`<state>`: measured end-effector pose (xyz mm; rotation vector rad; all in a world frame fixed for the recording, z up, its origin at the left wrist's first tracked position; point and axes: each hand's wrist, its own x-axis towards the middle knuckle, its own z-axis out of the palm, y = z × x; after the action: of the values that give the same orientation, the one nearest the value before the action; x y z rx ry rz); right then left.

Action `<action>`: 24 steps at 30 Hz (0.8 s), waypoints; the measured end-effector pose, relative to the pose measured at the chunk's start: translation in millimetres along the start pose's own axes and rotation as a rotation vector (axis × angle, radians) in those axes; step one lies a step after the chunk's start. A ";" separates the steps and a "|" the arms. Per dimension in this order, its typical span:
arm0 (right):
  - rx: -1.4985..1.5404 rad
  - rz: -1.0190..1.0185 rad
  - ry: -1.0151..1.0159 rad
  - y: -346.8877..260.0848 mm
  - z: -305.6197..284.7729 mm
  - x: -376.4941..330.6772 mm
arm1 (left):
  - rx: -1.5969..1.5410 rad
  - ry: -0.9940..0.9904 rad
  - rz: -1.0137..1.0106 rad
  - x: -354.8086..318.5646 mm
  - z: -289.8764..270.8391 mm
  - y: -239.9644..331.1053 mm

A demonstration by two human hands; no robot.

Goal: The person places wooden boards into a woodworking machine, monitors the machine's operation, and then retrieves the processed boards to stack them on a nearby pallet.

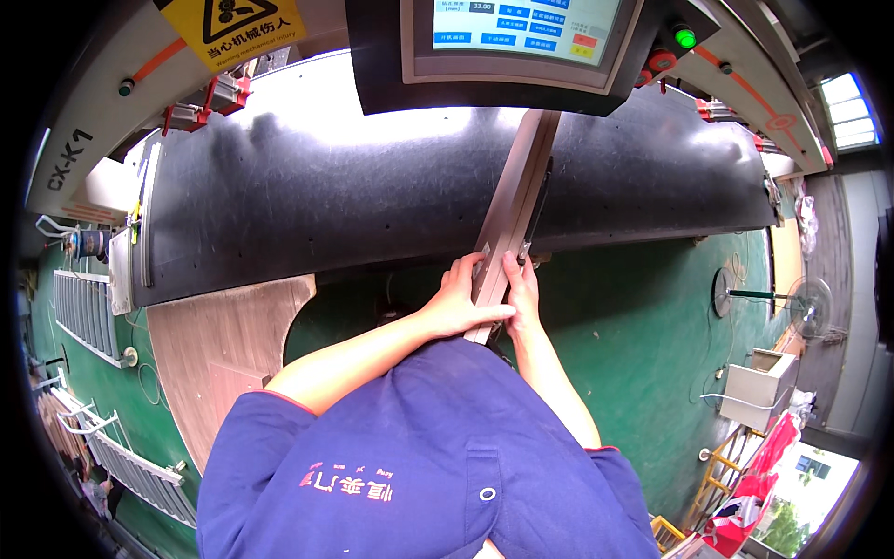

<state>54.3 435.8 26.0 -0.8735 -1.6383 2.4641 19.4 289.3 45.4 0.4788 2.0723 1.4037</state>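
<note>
A long narrow wooden strip (512,191) lies across the black machine table (326,205), running from under the control screen toward me. My left hand (461,303) grips its near end from the left side. My right hand (521,293) holds the same end from the right, fingers curled along its edge. Both hands sit just off the table's front edge, above the green floor.
A control panel with a touch screen (512,37) hangs above the table, with a green lamp (685,38) beside it. A curved wooden board (219,345) lies at the left. Metal racks (84,307) stand far left; a floor fan (805,303) and a white box (759,387) stand right.
</note>
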 end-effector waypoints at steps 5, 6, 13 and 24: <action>0.105 -0.020 -0.014 2.6 5.6 0.0 | -0.077 -0.056 -0.035 2.7 -11.7 8.4; 0.062 -0.007 -0.032 3.8 3.0 -0.2 | -0.099 -0.065 -0.072 0.5 -17.1 15.5; -0.192 0.049 0.091 26.2 -13.9 0.7 | -0.514 0.042 -0.168 -0.8 -41.7 -24.3; 0.072 0.136 -0.043 12.9 -42.5 -14.1 | -1.177 -0.314 -0.338 4.3 -22.7 -63.7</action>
<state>89.8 460.7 9.1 -0.9583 -1.5408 2.6314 3.3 251.4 -8.4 -0.1466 0.7708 1.8611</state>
